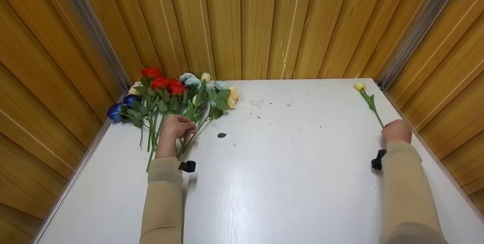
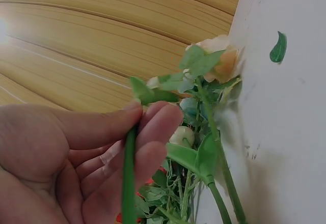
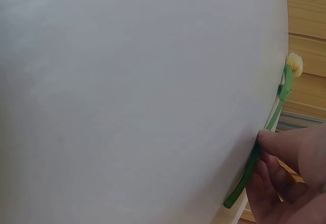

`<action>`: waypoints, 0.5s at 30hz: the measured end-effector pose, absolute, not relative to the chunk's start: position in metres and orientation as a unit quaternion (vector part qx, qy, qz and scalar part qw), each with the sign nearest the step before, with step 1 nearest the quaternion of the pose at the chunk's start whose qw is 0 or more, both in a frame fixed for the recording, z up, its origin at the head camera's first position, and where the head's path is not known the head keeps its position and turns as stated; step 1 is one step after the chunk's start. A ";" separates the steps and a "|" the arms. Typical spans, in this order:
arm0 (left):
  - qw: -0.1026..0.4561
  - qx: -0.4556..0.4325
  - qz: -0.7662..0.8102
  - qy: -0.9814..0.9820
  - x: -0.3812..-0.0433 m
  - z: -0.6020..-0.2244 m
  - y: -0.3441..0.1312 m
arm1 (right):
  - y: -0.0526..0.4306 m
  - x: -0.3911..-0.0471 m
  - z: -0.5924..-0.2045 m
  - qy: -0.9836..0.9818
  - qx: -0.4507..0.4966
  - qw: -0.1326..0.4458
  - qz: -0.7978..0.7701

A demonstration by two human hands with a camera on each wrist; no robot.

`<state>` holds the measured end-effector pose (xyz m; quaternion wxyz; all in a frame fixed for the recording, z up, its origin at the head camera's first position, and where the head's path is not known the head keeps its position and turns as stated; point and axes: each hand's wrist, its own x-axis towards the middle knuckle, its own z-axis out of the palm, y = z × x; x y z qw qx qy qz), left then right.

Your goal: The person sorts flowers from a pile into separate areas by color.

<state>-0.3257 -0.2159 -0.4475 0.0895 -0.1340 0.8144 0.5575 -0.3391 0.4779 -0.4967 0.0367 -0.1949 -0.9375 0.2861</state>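
Observation:
Between thumb and fingers, my left hand [image 1: 177,126] pinches a green flower stem [image 2: 129,178] at the front of a heap of artificial flowers. The leaves near the top of that stem show above the fingertips in the left wrist view; its bloom I cannot clearly make out. Beside it lie a white tulip [image 2: 182,136] and a peach flower [image 1: 233,97]. Over at the far right, my right hand [image 1: 397,131] pinches the stem of a yellow tulip [image 1: 359,86], whose bloom points to the back edge. The lower stem end [image 3: 229,203] sticks out below the fingers.
Red roses [image 1: 166,84], blue roses [image 1: 117,112] and pale blue flowers [image 1: 190,80] make up the heap at the back left of the white table [image 1: 287,183]. A loose leaf [image 1: 222,135] lies to its right. Wood-patterned walls [image 1: 261,24] close off the back and sides.

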 end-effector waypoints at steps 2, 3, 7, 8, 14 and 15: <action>0.069 -0.136 0.561 0.814 -0.325 -0.446 -0.214 | 0.477 -0.337 -0.495 -0.938 -0.197 0.032 0.285; 0.059 -0.137 0.561 0.814 -0.324 -0.445 -0.213 | 0.476 -0.337 -0.495 -0.937 -0.200 0.033 0.285; 0.036 -0.141 0.580 0.801 -0.323 -0.444 -0.210 | 0.470 -0.337 -0.495 -0.923 -0.229 0.055 0.304; 0.032 -0.143 0.588 0.795 -0.324 -0.444 -0.210 | 0.469 -0.338 -0.495 -0.919 -0.235 0.060 0.310; 0.018 -0.159 0.633 0.757 -0.328 -0.447 -0.207 | 0.460 -0.346 -0.491 -0.900 -0.236 0.061 0.361; 0.016 -0.160 0.639 0.752 -0.329 -0.448 -0.206 | 0.457 -0.348 -0.491 -0.900 -0.232 0.061 0.363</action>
